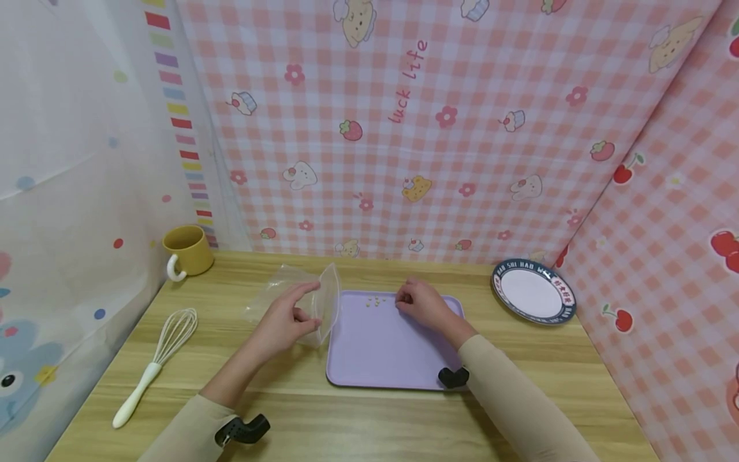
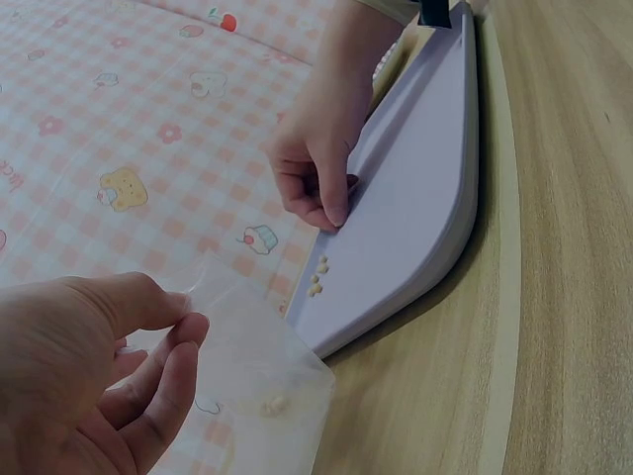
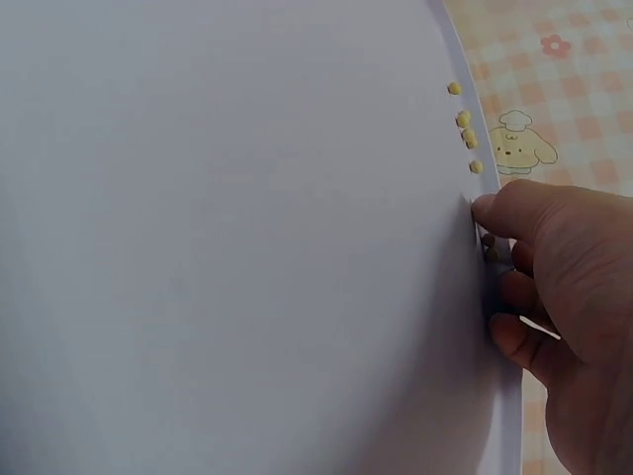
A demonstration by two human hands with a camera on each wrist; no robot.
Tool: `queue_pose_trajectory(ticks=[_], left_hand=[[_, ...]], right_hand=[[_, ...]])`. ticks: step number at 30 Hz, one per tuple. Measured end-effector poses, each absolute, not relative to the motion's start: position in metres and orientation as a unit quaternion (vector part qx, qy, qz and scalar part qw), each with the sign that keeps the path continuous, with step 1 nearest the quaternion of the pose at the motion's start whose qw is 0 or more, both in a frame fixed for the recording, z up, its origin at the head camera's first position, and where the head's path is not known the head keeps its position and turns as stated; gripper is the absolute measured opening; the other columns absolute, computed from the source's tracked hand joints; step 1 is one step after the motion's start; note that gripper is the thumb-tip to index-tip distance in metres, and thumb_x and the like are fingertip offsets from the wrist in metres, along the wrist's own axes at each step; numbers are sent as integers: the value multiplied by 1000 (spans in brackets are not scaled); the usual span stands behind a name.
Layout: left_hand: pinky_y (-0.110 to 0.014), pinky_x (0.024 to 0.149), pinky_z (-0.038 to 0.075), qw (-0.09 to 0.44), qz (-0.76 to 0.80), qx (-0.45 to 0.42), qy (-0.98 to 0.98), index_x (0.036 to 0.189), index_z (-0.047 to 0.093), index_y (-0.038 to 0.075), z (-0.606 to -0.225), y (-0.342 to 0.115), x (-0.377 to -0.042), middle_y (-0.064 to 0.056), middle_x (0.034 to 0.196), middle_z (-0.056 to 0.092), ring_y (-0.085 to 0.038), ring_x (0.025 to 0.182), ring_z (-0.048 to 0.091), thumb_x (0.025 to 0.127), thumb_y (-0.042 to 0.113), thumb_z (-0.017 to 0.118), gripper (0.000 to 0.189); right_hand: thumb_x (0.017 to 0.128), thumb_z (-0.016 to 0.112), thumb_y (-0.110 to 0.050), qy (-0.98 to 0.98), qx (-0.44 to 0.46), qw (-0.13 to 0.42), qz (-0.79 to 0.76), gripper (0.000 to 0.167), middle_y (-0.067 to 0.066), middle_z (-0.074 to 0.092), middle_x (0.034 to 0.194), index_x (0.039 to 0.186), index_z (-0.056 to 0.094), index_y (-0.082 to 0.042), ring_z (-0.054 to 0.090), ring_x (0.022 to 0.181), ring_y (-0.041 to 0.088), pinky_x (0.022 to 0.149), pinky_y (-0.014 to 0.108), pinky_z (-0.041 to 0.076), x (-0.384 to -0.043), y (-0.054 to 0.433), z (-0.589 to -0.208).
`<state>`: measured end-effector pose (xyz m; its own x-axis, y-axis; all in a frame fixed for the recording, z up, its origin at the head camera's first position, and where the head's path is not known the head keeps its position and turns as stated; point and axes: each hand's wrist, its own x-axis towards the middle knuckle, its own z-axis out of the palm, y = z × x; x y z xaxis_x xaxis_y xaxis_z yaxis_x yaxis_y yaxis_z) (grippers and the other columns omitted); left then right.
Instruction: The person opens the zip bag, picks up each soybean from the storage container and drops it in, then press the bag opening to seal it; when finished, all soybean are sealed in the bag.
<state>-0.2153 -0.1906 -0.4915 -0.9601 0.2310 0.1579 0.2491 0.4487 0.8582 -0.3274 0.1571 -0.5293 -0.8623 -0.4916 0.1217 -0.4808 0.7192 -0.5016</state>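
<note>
A clear plastic zip bag (image 1: 330, 298) stands at the left edge of the lilac tray (image 1: 392, 350), its side pinched between thumb and fingers of my left hand (image 1: 288, 317). A few pale bits (image 2: 273, 406) show inside it in the left wrist view. Several small yellow beans (image 3: 468, 131) lie along the tray's far rim. Beside them my right hand (image 1: 420, 303) reaches down, its thumb tip (image 3: 483, 208) at the tray surface and the other fingers curled. Two more beans (image 3: 490, 247) sit in the shadow by its fingers. I cannot tell whether a bean is between its fingertips.
A yellow mug (image 1: 189, 251) with a white handle stands at the back left, and a whisk (image 1: 152, 367) lies in front of it. To the back right is a plate (image 1: 534, 292) with a dark lettered rim. Checked cloth (image 1: 369, 154) hangs behind the wooden table (image 1: 346, 423).
</note>
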Motion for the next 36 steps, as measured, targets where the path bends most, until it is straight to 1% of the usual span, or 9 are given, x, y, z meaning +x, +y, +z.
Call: queue_pose_trajectory(ticks=[6,9,15,23,28,34,36], left_hand=[[-27,67,61,10,-506,-143,-851,161,51,-3,-491,-190,-215,-24,163,49,-14,76,71,92,-5,86,77],[-27,67,61,9,-509,-143,-849,161,51,-2,-492,-190,-215,-24,164,49,-15,77,71,92,-6,86,77],[-27,68,62,10,-510,-145,-848,161,50,-3,-493,-190,-216,-24,163,49,-14,77,72,92,-6,86,77],[-27,68,61,10,-514,-147,-845,161,50,-3,-493,-189,-216,-24,162,51,-14,77,72,92,-7,85,78],[-27,67,61,11,-515,-147,-844,161,50,-3,-493,-189,-216,-24,163,50,-14,77,72,92,-6,85,78],[-27,68,62,10,-518,-149,-842,161,51,-2,-493,-188,-216,-24,162,51,-14,78,73,92,-7,85,77],[-27,69,62,10,-519,-150,-841,161,51,-2,-492,-188,-216,-24,162,51,-14,78,73,92,-7,85,77]], right_hand=[[100,83,-9,920,-265,10,-287,5,-2,61,93,97,79,-11,57,83,13,74,30,53,-323,157,-528],[100,83,-10,915,-257,6,-311,5,-2,62,94,99,78,-9,58,85,13,75,29,53,-319,155,-525],[98,83,-5,892,-258,-28,-369,6,-1,63,92,103,80,-6,58,83,14,73,27,52,-311,145,-520],[96,82,-2,869,-294,-69,-391,5,0,62,89,102,81,-4,57,80,13,70,25,51,-303,122,-508],[99,80,-2,855,-307,-81,-410,5,1,61,89,103,81,-3,56,78,13,69,26,50,-300,105,-498],[97,80,-1,838,-321,-100,-430,8,2,61,88,102,81,-6,57,78,13,68,26,51,-296,82,-483],[96,81,1,831,-333,-109,-433,8,3,62,87,102,81,-5,57,77,14,68,26,51,-295,74,-479]])
